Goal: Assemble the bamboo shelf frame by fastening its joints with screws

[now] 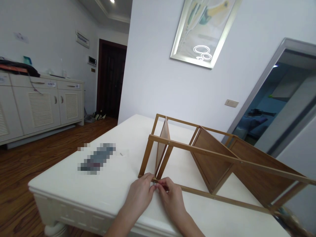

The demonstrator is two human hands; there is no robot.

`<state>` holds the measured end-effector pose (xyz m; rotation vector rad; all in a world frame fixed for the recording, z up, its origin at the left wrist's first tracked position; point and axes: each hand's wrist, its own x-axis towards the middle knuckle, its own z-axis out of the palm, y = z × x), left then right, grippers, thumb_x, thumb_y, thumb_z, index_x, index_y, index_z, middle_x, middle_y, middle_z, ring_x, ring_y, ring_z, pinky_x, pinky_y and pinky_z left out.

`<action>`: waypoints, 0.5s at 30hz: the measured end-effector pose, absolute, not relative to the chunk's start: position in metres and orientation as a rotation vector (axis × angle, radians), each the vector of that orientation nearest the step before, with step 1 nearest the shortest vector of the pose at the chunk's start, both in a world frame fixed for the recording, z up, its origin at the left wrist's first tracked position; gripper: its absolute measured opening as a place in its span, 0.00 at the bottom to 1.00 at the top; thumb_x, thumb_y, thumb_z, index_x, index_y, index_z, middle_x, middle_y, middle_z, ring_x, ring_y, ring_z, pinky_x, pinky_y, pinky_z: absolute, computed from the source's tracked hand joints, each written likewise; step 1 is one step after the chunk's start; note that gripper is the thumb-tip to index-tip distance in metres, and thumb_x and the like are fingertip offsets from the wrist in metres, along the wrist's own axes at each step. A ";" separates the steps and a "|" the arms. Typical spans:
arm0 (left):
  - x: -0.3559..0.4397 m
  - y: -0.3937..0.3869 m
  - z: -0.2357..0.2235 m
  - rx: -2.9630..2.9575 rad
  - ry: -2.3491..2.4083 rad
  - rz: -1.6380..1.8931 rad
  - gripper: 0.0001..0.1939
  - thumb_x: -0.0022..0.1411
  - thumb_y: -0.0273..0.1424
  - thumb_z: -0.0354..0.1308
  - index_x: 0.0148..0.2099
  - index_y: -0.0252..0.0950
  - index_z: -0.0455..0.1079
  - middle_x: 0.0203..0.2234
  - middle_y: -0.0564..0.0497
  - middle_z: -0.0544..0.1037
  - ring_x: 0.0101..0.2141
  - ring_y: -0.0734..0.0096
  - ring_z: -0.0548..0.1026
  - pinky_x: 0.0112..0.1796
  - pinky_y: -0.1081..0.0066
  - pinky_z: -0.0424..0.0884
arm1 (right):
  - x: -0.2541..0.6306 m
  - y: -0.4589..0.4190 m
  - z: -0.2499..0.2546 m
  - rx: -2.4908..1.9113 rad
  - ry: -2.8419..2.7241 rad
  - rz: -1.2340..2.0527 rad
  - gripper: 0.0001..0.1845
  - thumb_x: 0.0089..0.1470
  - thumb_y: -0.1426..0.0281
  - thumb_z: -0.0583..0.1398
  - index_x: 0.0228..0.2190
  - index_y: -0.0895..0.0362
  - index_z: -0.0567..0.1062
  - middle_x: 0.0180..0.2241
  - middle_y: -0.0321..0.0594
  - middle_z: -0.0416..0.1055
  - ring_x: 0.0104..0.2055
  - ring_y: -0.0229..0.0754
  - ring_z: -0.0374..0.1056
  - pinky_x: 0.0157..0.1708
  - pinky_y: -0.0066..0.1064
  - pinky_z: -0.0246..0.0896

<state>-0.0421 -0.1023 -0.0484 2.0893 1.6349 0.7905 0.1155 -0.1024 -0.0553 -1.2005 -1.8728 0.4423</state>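
A brown wooden shelf rack [204, 151] lies on its side on a white table [108, 194]. My left hand [140, 192] is closed around the near rail at the rack's left end, its fingertips over the wood. Beside it my right hand [172, 197] pinches at the same rail, thumb and forefinger close together. Something small and shiny shows between the two hands, too small to name. The fingers hide the joint there. Several slatless panels run across the rack, standing on edge.
A blurred-out dark object [97, 159] lies on the table's left side, with a small clear packet [121, 154] near it. The rack reaches past the table's right edge. Behind stands a white wall; a white cabinet [44, 105] is at the left.
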 end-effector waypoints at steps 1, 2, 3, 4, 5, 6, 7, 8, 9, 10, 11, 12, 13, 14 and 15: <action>-0.042 -0.102 -0.048 2.090 1.634 0.794 0.16 0.64 0.30 0.51 0.53 0.39 0.70 0.53 0.47 0.74 0.52 0.62 0.72 0.52 0.67 0.65 | 0.115 -0.103 -0.054 -1.223 -1.840 0.486 0.06 0.58 0.69 0.57 0.30 0.54 0.73 0.27 0.37 0.76 0.28 0.41 0.72 0.31 0.28 0.64; -0.042 -0.102 -0.049 2.092 1.632 0.794 0.16 0.64 0.30 0.51 0.53 0.39 0.70 0.53 0.47 0.74 0.52 0.62 0.72 0.52 0.67 0.65 | 0.115 -0.103 -0.052 -1.237 -1.819 0.516 0.06 0.58 0.69 0.58 0.29 0.54 0.73 0.27 0.37 0.76 0.28 0.41 0.72 0.30 0.28 0.64; -0.042 -0.102 -0.049 2.093 1.633 0.794 0.16 0.64 0.30 0.51 0.53 0.39 0.70 0.53 0.47 0.74 0.52 0.61 0.72 0.51 0.67 0.65 | 0.115 -0.103 -0.051 -1.242 -1.804 0.531 0.06 0.57 0.69 0.58 0.29 0.54 0.73 0.27 0.37 0.77 0.28 0.41 0.72 0.30 0.28 0.63; -0.042 -0.102 -0.049 2.092 1.635 0.794 0.16 0.64 0.30 0.51 0.53 0.38 0.70 0.53 0.47 0.74 0.52 0.61 0.73 0.51 0.67 0.66 | 0.115 -0.104 -0.050 -1.244 -1.793 0.537 0.06 0.57 0.69 0.59 0.28 0.54 0.73 0.27 0.37 0.77 0.28 0.41 0.72 0.29 0.28 0.63; -0.042 -0.102 -0.049 2.093 1.636 0.793 0.16 0.64 0.30 0.51 0.54 0.38 0.69 0.53 0.47 0.74 0.51 0.61 0.73 0.51 0.67 0.66 | 0.115 -0.104 -0.050 -1.243 -1.785 0.539 0.06 0.56 0.69 0.59 0.28 0.55 0.73 0.26 0.37 0.76 0.27 0.41 0.72 0.29 0.28 0.63; -0.042 -0.102 -0.050 2.094 1.636 0.791 0.17 0.64 0.30 0.51 0.54 0.38 0.69 0.52 0.47 0.75 0.51 0.61 0.73 0.51 0.67 0.66 | 0.115 -0.104 -0.050 -1.240 -1.781 0.536 0.06 0.56 0.69 0.59 0.28 0.55 0.73 0.26 0.37 0.76 0.27 0.41 0.72 0.28 0.27 0.63; -0.042 -0.102 -0.050 2.095 1.636 0.788 0.17 0.64 0.30 0.51 0.54 0.38 0.69 0.52 0.47 0.75 0.51 0.61 0.73 0.51 0.67 0.66 | 0.116 -0.104 -0.051 -1.234 -1.785 0.526 0.06 0.57 0.69 0.59 0.28 0.54 0.73 0.26 0.36 0.76 0.26 0.41 0.72 0.28 0.27 0.63; -0.042 -0.102 -0.050 2.097 1.639 0.786 0.17 0.64 0.30 0.52 0.54 0.38 0.69 0.53 0.47 0.75 0.52 0.61 0.73 0.51 0.67 0.66 | 0.116 -0.104 -0.053 -1.226 -1.802 0.503 0.06 0.57 0.69 0.59 0.28 0.54 0.73 0.26 0.36 0.76 0.26 0.41 0.72 0.29 0.28 0.63; -0.042 -0.102 -0.050 2.098 1.643 0.783 0.16 0.63 0.29 0.52 0.53 0.38 0.70 0.53 0.47 0.74 0.52 0.61 0.73 0.52 0.67 0.65 | 0.116 -0.104 -0.055 -1.215 -1.829 0.467 0.05 0.57 0.69 0.58 0.29 0.54 0.72 0.26 0.36 0.76 0.27 0.41 0.72 0.29 0.28 0.64; -0.042 -0.102 -0.050 2.100 1.644 0.780 0.16 0.63 0.28 0.52 0.53 0.38 0.70 0.53 0.47 0.74 0.52 0.62 0.72 0.52 0.67 0.65 | 0.116 -0.104 -0.057 -1.202 -1.861 0.419 0.05 0.58 0.70 0.58 0.29 0.54 0.72 0.27 0.37 0.76 0.28 0.41 0.72 0.30 0.28 0.64; -0.042 -0.102 -0.050 2.103 1.644 0.780 0.17 0.63 0.28 0.52 0.53 0.38 0.70 0.53 0.47 0.74 0.53 0.62 0.72 0.53 0.67 0.65 | 0.116 -0.104 -0.058 -1.187 -1.895 0.363 0.05 0.58 0.70 0.57 0.30 0.54 0.72 0.27 0.37 0.76 0.28 0.41 0.73 0.31 0.28 0.64; -0.042 -0.102 -0.049 2.105 1.643 0.778 0.17 0.63 0.27 0.51 0.53 0.38 0.70 0.53 0.47 0.74 0.53 0.62 0.72 0.53 0.67 0.65 | 0.116 -0.104 -0.060 -1.173 -1.927 0.304 0.05 0.59 0.70 0.57 0.31 0.54 0.72 0.28 0.38 0.76 0.29 0.41 0.73 0.32 0.29 0.64; -0.042 -0.103 -0.049 2.108 1.639 0.776 0.17 0.62 0.26 0.51 0.53 0.38 0.70 0.53 0.47 0.74 0.53 0.62 0.72 0.53 0.67 0.65 | 0.116 -0.103 -0.061 -1.156 -1.956 0.249 0.05 0.59 0.70 0.56 0.31 0.54 0.72 0.29 0.38 0.76 0.30 0.42 0.73 0.33 0.30 0.65; -0.042 -0.103 -0.048 2.110 1.636 0.776 0.18 0.62 0.26 0.51 0.53 0.38 0.70 0.53 0.47 0.74 0.53 0.63 0.72 0.53 0.67 0.65 | 0.116 -0.103 -0.062 -1.138 -1.982 0.203 0.06 0.59 0.71 0.56 0.32 0.54 0.72 0.29 0.39 0.76 0.31 0.42 0.73 0.34 0.30 0.65; -0.042 -0.103 -0.048 2.113 1.635 0.776 0.18 0.62 0.25 0.50 0.53 0.38 0.70 0.53 0.47 0.74 0.53 0.63 0.72 0.53 0.67 0.65 | 0.115 -0.103 -0.063 -1.119 -2.002 0.174 0.06 0.60 0.71 0.55 0.33 0.54 0.73 0.29 0.39 0.76 0.32 0.42 0.73 0.34 0.31 0.65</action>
